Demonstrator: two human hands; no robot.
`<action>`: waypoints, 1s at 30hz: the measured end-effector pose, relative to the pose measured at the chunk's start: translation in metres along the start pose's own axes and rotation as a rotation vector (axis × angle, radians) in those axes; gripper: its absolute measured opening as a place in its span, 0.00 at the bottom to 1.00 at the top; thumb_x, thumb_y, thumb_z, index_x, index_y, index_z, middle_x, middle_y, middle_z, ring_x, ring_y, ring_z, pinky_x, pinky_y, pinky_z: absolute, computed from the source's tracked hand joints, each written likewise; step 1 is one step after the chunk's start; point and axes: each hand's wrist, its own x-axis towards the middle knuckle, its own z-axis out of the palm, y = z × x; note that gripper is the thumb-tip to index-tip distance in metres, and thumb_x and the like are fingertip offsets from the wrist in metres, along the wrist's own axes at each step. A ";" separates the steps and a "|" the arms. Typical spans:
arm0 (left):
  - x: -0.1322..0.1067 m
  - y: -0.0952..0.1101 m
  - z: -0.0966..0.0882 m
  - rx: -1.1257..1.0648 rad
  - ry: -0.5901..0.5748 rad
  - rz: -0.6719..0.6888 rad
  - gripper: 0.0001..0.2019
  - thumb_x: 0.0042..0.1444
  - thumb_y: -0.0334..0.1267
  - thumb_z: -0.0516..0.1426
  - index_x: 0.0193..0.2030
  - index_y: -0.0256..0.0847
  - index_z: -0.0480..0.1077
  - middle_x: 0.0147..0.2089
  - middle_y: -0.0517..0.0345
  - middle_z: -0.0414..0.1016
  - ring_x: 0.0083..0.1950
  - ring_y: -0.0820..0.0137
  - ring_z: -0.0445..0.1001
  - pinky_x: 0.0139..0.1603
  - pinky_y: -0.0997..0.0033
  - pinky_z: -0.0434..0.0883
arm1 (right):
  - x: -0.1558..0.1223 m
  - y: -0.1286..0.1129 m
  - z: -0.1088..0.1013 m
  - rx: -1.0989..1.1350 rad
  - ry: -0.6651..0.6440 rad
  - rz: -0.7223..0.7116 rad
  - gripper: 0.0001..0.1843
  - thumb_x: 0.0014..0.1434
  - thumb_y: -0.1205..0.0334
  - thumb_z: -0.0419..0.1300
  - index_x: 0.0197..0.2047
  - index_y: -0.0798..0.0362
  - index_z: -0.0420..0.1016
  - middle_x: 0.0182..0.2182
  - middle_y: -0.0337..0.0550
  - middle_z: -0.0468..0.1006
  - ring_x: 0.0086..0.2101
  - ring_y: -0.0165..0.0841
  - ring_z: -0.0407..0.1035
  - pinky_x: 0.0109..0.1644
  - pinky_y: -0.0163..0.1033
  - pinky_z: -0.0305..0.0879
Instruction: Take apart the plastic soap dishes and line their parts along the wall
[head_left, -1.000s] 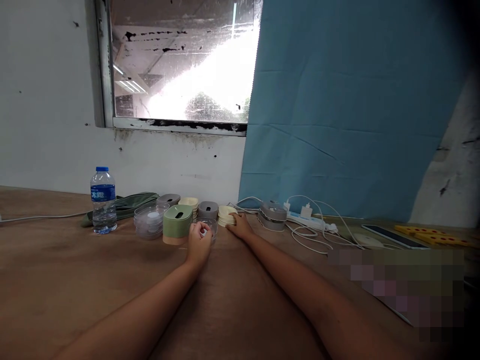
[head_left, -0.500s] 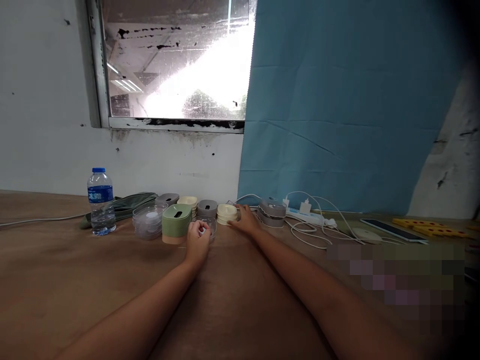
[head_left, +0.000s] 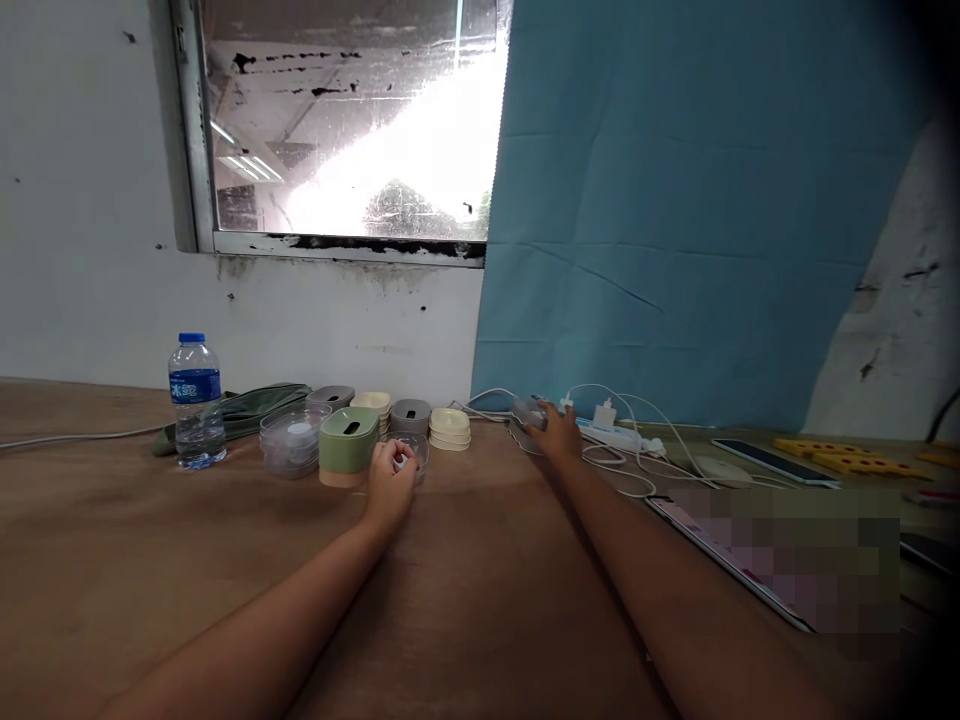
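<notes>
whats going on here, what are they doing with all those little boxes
A person sits at a brown table. Their left hand is curled on a small clear dish beside a green box. Their right hand lies over a grey box next to a white power strip. Cream lids sit stacked between the hands.

Makeshift workshop: grimy window (head_left: 337, 120), stained wall (head_left: 82, 250), blue cloth backdrop (head_left: 697, 200), bare wooden worktable (head_left: 465, 600), power strip (head_left: 615, 432), plastic boxes (head_left: 450, 428).
</notes>
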 end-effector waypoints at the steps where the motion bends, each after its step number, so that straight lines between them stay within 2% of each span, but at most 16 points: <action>1: 0.000 0.000 -0.001 0.003 0.000 0.005 0.05 0.45 0.26 0.51 0.23 0.39 0.62 0.28 0.62 0.56 0.29 0.73 0.58 0.32 0.74 0.59 | 0.000 0.000 -0.002 0.003 0.005 -0.018 0.26 0.50 0.53 0.60 0.53 0.48 0.65 0.56 0.55 0.53 0.47 0.48 0.64 0.47 0.50 0.61; 6: -0.001 0.002 -0.004 0.006 -0.003 0.060 0.04 0.45 0.27 0.50 0.24 0.39 0.61 0.29 0.62 0.57 0.28 0.74 0.57 0.32 0.74 0.59 | -0.020 -0.005 -0.018 0.034 0.046 -0.219 0.23 0.53 0.59 0.58 0.53 0.46 0.64 0.60 0.49 0.49 0.57 0.48 0.51 0.56 0.51 0.52; 8: -0.001 0.003 -0.004 0.015 -0.034 0.092 0.04 0.46 0.28 0.49 0.25 0.39 0.60 0.28 0.63 0.57 0.27 0.74 0.57 0.31 0.74 0.58 | -0.038 -0.006 -0.028 0.088 0.058 -0.307 0.23 0.53 0.57 0.57 0.53 0.47 0.64 0.60 0.48 0.47 0.58 0.46 0.49 0.58 0.49 0.52; 10: -0.002 0.004 -0.004 0.035 -0.098 0.133 0.04 0.45 0.27 0.49 0.25 0.39 0.59 0.29 0.63 0.58 0.28 0.74 0.57 0.31 0.74 0.58 | -0.061 -0.008 -0.041 0.244 0.061 -0.395 0.23 0.53 0.53 0.57 0.52 0.50 0.65 0.60 0.49 0.47 0.58 0.45 0.48 0.58 0.49 0.52; 12: -0.004 0.005 -0.003 0.068 -0.194 0.169 0.04 0.45 0.27 0.49 0.27 0.39 0.60 0.30 0.62 0.58 0.28 0.74 0.58 0.31 0.74 0.59 | -0.087 -0.011 -0.058 0.369 -0.028 -0.443 0.23 0.53 0.50 0.56 0.50 0.49 0.66 0.58 0.49 0.51 0.58 0.44 0.48 0.59 0.50 0.51; 15: -0.008 0.004 -0.002 0.113 -0.363 0.176 0.08 0.43 0.28 0.51 0.32 0.39 0.61 0.35 0.59 0.61 0.32 0.73 0.61 0.36 0.72 0.62 | -0.120 -0.018 -0.087 0.475 -0.272 -0.493 0.23 0.52 0.49 0.57 0.50 0.48 0.66 0.58 0.48 0.53 0.58 0.43 0.50 0.59 0.50 0.50; 17: -0.011 0.003 -0.003 0.102 -0.473 0.146 0.13 0.43 0.29 0.53 0.39 0.39 0.61 0.41 0.55 0.63 0.39 0.70 0.64 0.42 0.68 0.64 | -0.135 -0.024 -0.104 0.526 -0.446 -0.534 0.23 0.52 0.49 0.58 0.50 0.47 0.66 0.59 0.47 0.51 0.58 0.43 0.49 0.59 0.50 0.51; 19: -0.014 0.002 -0.005 0.050 -0.613 0.120 0.23 0.43 0.30 0.55 0.48 0.39 0.58 0.50 0.50 0.62 0.49 0.65 0.63 0.51 0.64 0.62 | -0.141 -0.027 -0.114 0.565 -0.559 -0.560 0.23 0.51 0.49 0.59 0.50 0.46 0.66 0.60 0.46 0.50 0.59 0.43 0.48 0.59 0.50 0.50; 21: -0.015 0.000 -0.007 -0.007 -0.766 0.115 0.33 0.42 0.32 0.58 0.56 0.40 0.52 0.57 0.47 0.58 0.57 0.62 0.59 0.56 0.61 0.59 | -0.142 -0.029 -0.117 0.605 -0.602 -0.566 0.23 0.51 0.49 0.60 0.50 0.46 0.67 0.61 0.46 0.51 0.59 0.44 0.47 0.60 0.50 0.49; 23: -0.015 -0.002 -0.009 -0.037 -0.863 0.117 0.40 0.41 0.34 0.61 0.60 0.41 0.46 0.61 0.45 0.53 0.60 0.60 0.55 0.59 0.59 0.55 | -0.139 -0.029 -0.116 0.647 -0.610 -0.556 0.23 0.50 0.49 0.60 0.49 0.47 0.67 0.60 0.47 0.52 0.59 0.44 0.47 0.60 0.51 0.49; 26: -0.014 -0.004 -0.010 -0.037 -0.879 0.101 0.43 0.40 0.35 0.62 0.61 0.41 0.43 0.61 0.42 0.53 0.61 0.58 0.55 0.60 0.57 0.54 | -0.137 -0.027 -0.112 0.695 -0.622 -0.541 0.23 0.49 0.50 0.61 0.48 0.48 0.68 0.59 0.49 0.55 0.58 0.44 0.49 0.59 0.52 0.49; 30: -0.014 -0.001 -0.010 -0.031 -0.859 0.084 0.43 0.39 0.37 0.63 0.60 0.41 0.45 0.58 0.42 0.58 0.59 0.58 0.59 0.58 0.56 0.57 | -0.136 -0.026 -0.109 0.723 -0.634 -0.538 0.23 0.49 0.51 0.62 0.47 0.50 0.68 0.58 0.50 0.56 0.58 0.44 0.50 0.59 0.51 0.49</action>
